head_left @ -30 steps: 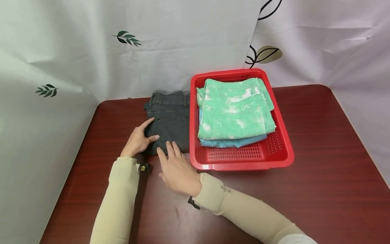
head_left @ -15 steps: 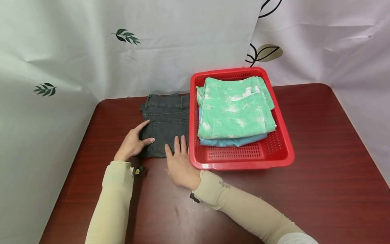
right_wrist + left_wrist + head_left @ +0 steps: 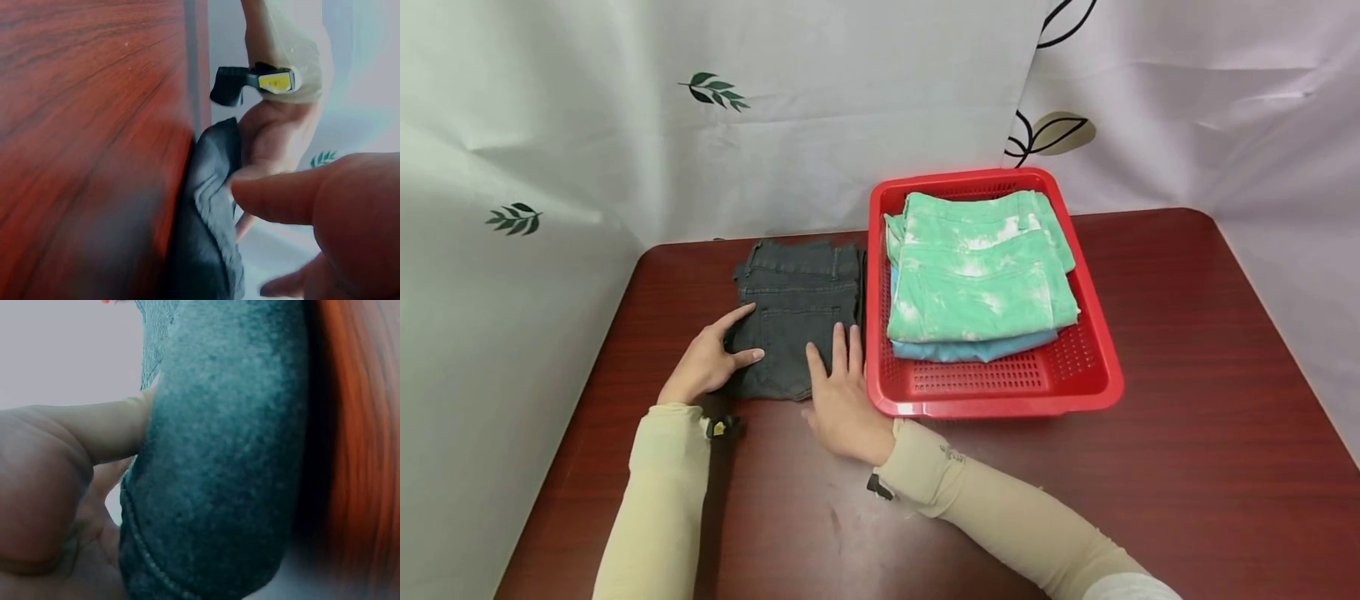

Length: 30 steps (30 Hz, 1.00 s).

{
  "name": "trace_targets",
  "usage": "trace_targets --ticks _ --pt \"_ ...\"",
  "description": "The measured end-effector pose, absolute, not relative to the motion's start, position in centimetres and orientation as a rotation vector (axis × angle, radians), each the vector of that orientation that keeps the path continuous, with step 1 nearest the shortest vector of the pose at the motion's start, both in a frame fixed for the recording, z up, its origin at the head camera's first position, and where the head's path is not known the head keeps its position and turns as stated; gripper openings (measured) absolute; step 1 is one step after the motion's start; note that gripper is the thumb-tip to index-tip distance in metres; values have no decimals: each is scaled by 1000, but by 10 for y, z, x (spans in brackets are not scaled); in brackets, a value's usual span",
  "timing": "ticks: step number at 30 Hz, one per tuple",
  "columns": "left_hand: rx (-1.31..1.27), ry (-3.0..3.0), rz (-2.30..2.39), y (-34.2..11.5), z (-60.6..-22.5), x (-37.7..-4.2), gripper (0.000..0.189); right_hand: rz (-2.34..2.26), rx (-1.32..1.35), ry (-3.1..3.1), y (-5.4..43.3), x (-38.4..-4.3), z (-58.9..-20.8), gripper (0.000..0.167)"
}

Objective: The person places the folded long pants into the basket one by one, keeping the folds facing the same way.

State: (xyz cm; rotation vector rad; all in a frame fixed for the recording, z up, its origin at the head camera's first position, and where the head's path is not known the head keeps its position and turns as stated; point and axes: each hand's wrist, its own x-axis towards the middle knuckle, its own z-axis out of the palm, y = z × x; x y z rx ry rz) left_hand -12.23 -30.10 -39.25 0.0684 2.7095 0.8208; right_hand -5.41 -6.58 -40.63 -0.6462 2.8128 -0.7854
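Folded dark grey jeans [image 3: 793, 321] lie on the table in the head view, waistband at the back and a rear pocket facing up. At their left edge is my left hand [image 3: 703, 360], its thumb and index finger spread over the denim. The left wrist view shows that thumb [image 3: 119, 428] against the thick fold; the other fingers are mostly hidden. My right hand [image 3: 846, 404] rests straight fingertips on the front right part of the jeans, close to the basket. In the right wrist view, its thumb [image 3: 281, 194] stands out from the palm, beside the cloth.
A red plastic basket [image 3: 1000, 408] stands right of the jeans. Inside it are folded green tie-dye pants [image 3: 977, 283] over a folded blue garment [image 3: 973, 350]. The reddish-brown wooden table [image 3: 1210, 375] meets a white patterned curtain [image 3: 775, 150] behind.
The jeans have slid left and slightly toward me, out from the basket's side, together with my left hand. My right hand has shifted slightly right and forward over the cloth. The basket has stayed put.
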Motion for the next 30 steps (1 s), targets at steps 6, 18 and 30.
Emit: trace_targets --ticks 6,18,30 --pt "-14 2685 870 -310 -390 -119 100 -979 -490 2866 -71 -58 -413 98" --pt "-134 2660 738 -306 -370 -134 89 -1419 -280 2640 -72 -69 -419 103" --pt "-70 2684 680 -300 -381 -144 71 -1711 -263 2604 -71 -74 -421 99"
